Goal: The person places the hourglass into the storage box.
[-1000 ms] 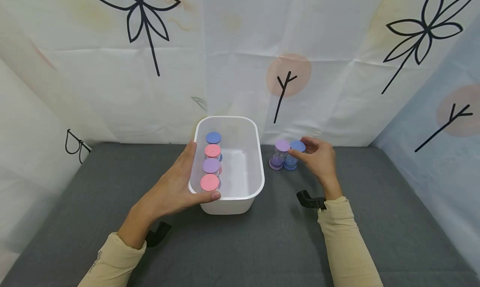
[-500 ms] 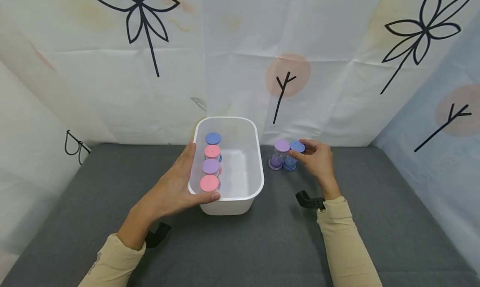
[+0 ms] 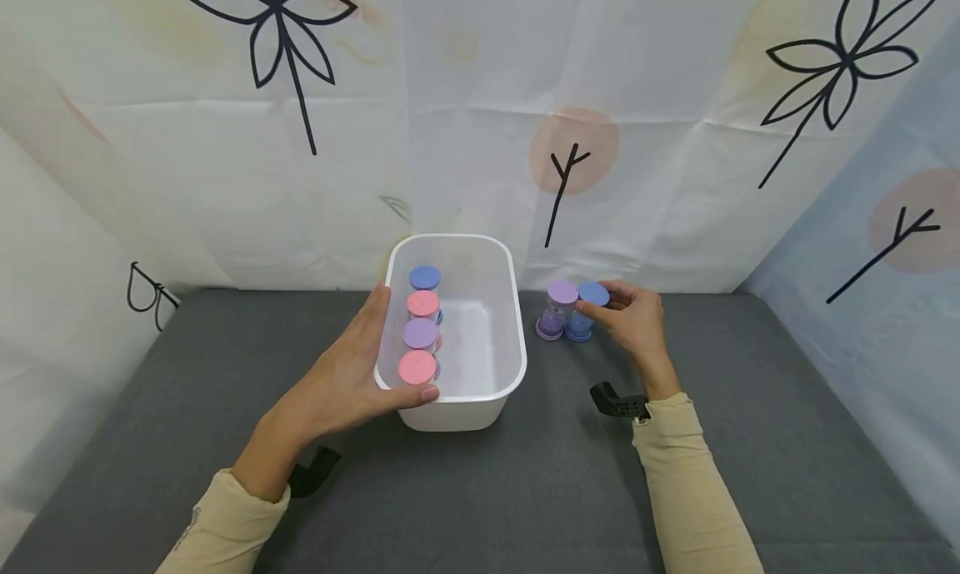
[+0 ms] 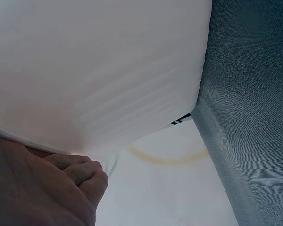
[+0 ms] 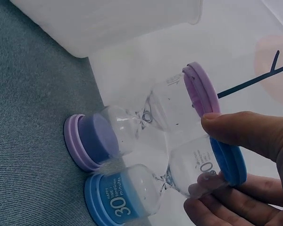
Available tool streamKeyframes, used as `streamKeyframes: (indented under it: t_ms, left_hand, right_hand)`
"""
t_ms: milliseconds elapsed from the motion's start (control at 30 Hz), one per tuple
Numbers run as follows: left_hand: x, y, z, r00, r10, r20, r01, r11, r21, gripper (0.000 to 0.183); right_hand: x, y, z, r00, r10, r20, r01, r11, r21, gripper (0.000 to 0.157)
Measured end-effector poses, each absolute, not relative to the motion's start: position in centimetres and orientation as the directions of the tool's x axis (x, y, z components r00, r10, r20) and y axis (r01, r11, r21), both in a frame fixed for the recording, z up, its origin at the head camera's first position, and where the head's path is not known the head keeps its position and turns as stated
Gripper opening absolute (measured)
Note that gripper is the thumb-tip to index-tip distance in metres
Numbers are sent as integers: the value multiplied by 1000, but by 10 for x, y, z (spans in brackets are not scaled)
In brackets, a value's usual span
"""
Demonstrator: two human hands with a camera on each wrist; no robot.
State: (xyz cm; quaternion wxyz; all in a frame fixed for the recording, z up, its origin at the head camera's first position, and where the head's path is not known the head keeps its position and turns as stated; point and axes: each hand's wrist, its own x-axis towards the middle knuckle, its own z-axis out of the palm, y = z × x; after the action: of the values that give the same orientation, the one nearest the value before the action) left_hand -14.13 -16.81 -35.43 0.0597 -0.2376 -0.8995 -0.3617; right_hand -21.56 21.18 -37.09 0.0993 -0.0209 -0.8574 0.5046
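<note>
A white plastic bin [image 3: 483, 324] stands near the back of the table. My left hand [image 3: 337, 395] grips its near-left corner, fingers along the outside wall and thumb over the front rim. Inside, along the left wall, several hourglasses stand in a row: one with a blue cap [image 3: 425, 277], a purple one [image 3: 421, 333] and pink ones, such as the nearest [image 3: 417, 367]. To the right of the bin, a blue hourglass [image 5: 125, 195] marked 30 minutes stands upright. My right hand [image 3: 633, 320] pinches its top. Close beside it stands a purple hourglass [image 5: 99, 136]; my right thumb reaches its cap.
A grey cloth [image 3: 450, 507] covers the table. Behind it hangs a pale backdrop [image 3: 465, 141] printed with flowers and twigs, close to the bin and the hourglasses. Dark straps [image 3: 618, 401] are on both wrists.
Between the earlier frames and now, my right hand lowers slightly at the blue hourglass's top. The left hand and the bin keep their places; the whole view shifts a little.
</note>
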Motion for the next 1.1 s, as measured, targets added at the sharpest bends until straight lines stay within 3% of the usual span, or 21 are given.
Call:
streamKeyframes:
  t_ms: [333,800,1100]
  left_hand:
    - [-140,-168,-354,-884,382,268,461,631,624,132]
    - [-139,-169,-354,-888,378,260,454,637,623,131]
    - [-139,-169,-353,-892,380,247,447,648,616,131]
  right_hand:
    - [-202,209,-348,-957,242,161,-48,414,-909,57]
    - [-168,198,-295,-904,295,310,-265,183,-947,53]
    - [-144,182,-269,-852,232,470,-489,-27,-872,46]
